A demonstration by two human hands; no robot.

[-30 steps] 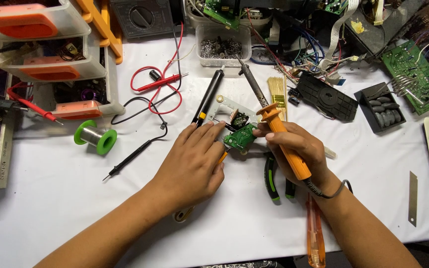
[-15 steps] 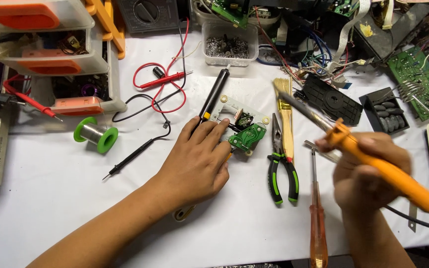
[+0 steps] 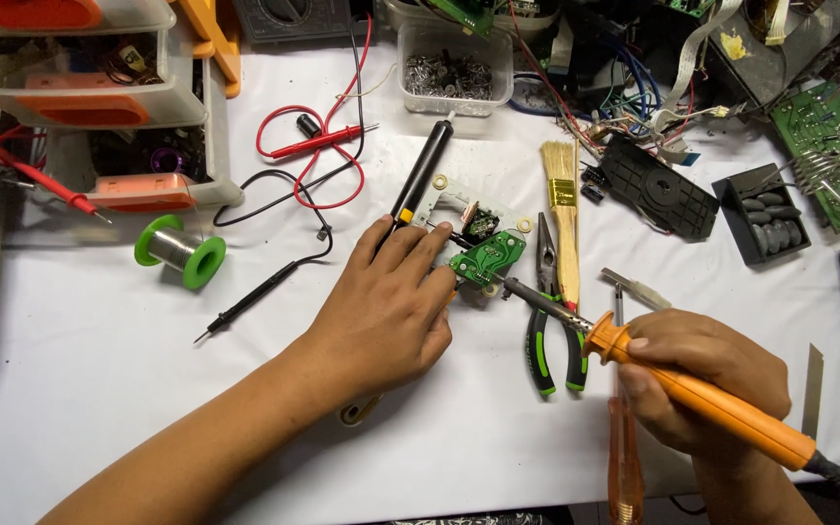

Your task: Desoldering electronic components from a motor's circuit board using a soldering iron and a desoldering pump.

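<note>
Solder spool [image 3: 180,252], green flanges, lies toward table's [image 3: 70,389] left edge. Left hand [image 3: 386,306] at table's middle, palm down, fingers spread, pressing on small green circuit board [image 3: 488,259]; nothing clenched. Black pen-shaped tool [image 3: 422,175] runs back from fingertips. Green-handled pliers [image 3: 548,326] just right of board. Right hand [image 3: 707,384] near front edge, fist closed around orange soldering iron [image 3: 697,394], tip at board's edge.

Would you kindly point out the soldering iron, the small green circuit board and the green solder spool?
soldering iron [image 3: 721,406]: head view, on its orange handle.
small green circuit board [image 3: 488,257]: head view, on the middle of its green face.
green solder spool [image 3: 179,253]: head view, on the wound solder between its flanges.
</note>
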